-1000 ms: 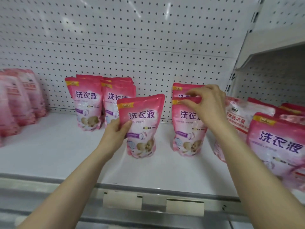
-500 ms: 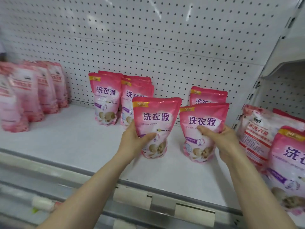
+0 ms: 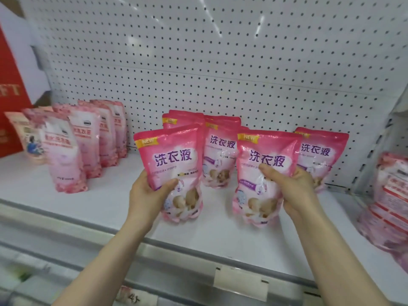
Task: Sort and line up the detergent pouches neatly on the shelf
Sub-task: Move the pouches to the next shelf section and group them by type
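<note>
Closest to me is the shelf's price rail (image 3: pixel 238 281), and both bare forearms reach over it from below. The left hand (image 3: pixel 148 193) is wrapped round the waist of the left pouch (image 3: pixel 174 160), thumb curled across the front, the other fingers out of sight behind. The right hand (image 3: pixel 295 191) grips the right pouch (image 3: pixel 265 173) the same way from its outer edge, thumb pressed on the printed face. Neither hand has slack; each is closed firmly on its own pouch.

Both pouches stand near the front of the white shelf (image 3: pixel 99 206), side by side but apart, the left one leaning a little to the left. I cannot tell whether their bases touch the shelf or hang just above it.

They look to me like soft, liquid-filled bags: glossy film that could slip, weight sagging into the bulging bottoms, and only the flat top seal at all stiff. A mid-body grip seems sensible, since pinching the top alone would probably let them swing.

Behind them stand the rear pouches (image 3: pixel 220 151) of the same pink print, several deep, and one more (image 3: pixel 320 151) further right. A row of paler pouches (image 3: pixel 88 140) runs back on the left, another batch (image 3: pixel 393 195) sits at the right edge, and the pegboard (image 3: pixel 220 62) closes it all off.
</note>
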`<act>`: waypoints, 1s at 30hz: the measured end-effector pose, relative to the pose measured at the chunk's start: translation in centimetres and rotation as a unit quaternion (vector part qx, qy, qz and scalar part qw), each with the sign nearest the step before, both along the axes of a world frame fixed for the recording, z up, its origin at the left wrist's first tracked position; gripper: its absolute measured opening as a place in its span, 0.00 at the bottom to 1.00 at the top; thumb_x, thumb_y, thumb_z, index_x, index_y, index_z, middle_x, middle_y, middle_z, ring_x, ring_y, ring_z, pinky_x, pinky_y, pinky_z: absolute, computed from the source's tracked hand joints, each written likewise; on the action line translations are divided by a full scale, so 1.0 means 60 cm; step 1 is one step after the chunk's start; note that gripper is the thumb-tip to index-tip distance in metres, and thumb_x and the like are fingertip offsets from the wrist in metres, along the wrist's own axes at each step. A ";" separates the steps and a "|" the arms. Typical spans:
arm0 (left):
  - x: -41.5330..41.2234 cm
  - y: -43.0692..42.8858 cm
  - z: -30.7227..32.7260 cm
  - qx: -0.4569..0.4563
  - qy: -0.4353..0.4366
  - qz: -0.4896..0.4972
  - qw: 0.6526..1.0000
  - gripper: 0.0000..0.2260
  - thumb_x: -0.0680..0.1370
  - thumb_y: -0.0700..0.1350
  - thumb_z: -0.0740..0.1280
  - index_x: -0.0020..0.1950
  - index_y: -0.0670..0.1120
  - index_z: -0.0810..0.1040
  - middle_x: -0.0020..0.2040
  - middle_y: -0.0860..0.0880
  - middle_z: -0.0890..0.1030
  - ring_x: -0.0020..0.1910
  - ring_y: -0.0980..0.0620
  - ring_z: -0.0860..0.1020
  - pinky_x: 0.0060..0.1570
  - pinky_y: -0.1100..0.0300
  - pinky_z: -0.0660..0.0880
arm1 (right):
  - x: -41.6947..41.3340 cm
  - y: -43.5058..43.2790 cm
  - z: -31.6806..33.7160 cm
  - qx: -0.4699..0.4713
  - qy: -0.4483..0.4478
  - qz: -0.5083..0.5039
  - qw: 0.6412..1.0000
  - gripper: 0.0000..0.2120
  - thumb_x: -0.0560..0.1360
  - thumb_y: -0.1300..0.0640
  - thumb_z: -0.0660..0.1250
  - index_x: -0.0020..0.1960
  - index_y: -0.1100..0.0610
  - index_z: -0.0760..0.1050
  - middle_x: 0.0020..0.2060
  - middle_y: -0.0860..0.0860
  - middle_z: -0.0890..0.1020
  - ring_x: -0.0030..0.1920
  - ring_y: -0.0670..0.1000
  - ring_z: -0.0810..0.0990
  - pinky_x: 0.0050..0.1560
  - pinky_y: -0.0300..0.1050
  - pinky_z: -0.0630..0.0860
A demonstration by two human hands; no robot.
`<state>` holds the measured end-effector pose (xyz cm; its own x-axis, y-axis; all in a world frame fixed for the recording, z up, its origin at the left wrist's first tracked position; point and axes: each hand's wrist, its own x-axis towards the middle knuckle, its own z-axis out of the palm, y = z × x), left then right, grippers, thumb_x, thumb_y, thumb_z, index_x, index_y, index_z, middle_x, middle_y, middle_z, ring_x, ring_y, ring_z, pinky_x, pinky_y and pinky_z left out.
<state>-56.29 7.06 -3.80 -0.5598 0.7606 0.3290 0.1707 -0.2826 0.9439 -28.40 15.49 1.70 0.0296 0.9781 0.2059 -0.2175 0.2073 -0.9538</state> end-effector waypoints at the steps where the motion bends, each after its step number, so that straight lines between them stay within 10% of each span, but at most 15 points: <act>1: -0.029 -0.007 -0.001 0.004 -0.001 0.005 1.000 0.15 0.69 0.41 0.76 0.50 0.56 0.79 0.45 0.58 0.85 0.44 0.57 0.84 0.45 0.55 0.79 | -0.029 -0.002 -0.001 -0.004 0.011 0.008 1.000 0.10 0.66 0.67 0.78 0.44 0.57 0.82 0.39 0.54 0.87 0.38 0.52 0.87 0.32 0.43 0.81; 24: -0.259 -0.030 -0.016 -0.007 -0.001 -0.076 0.997 0.17 0.69 0.42 0.77 0.54 0.52 0.77 0.45 0.57 0.85 0.44 0.59 0.84 0.39 0.66 0.79 | -0.392 0.037 -0.056 0.006 -0.064 -0.077 0.995 0.14 0.68 0.56 0.79 0.51 0.57 0.83 0.45 0.50 0.87 0.46 0.48 0.86 0.50 0.43 0.81; 30: -0.235 -0.024 -0.010 -0.001 0.000 -0.102 0.995 0.16 0.69 0.40 0.76 0.54 0.52 0.78 0.45 0.58 0.85 0.43 0.59 0.84 0.35 0.70 0.77 | -0.386 0.036 -0.046 -0.012 -0.095 -0.075 0.993 0.11 0.68 0.49 0.79 0.46 0.50 0.81 0.40 0.44 0.86 0.40 0.40 0.84 0.37 0.32 0.75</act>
<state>-70.41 5.64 -4.38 -0.3944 0.8587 0.3274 0.1096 -0.3097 0.9445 -51.57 17.63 -1.08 0.1387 0.9703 0.1983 -0.0021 0.2005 -0.9797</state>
